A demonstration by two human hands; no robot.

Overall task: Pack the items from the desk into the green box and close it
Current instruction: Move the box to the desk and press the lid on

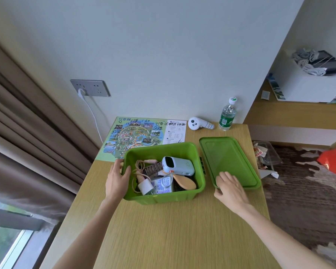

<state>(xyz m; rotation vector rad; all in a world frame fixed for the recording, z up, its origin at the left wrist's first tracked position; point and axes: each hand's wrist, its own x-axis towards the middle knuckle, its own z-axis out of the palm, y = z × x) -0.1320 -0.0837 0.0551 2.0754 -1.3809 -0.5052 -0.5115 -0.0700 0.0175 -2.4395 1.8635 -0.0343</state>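
Note:
The green box (pixel 163 198) stands open in the middle of the wooden desk. Inside it lie a pale blue device (pixel 179 165), a wooden hairbrush (pixel 184 181), a white charger (pixel 146 187), a pink cable and a packet. My left hand (pixel 117 180) grips the box's left wall, thumb over the rim. The green lid (pixel 228 160) lies flat on the desk to the right of the box. My right hand (pixel 231 188) rests on the lid's near left corner, fingers on top and thumb at its edge.
Behind the box lie a colourful map sheet (pixel 144 134), a white controller (pixel 199 123) and a water bottle (pixel 227 115) by the wall. A white cable runs from a wall socket (pixel 89 87). Curtains hang at left. A litter bag (pixel 264 155) sits past the desk's right edge.

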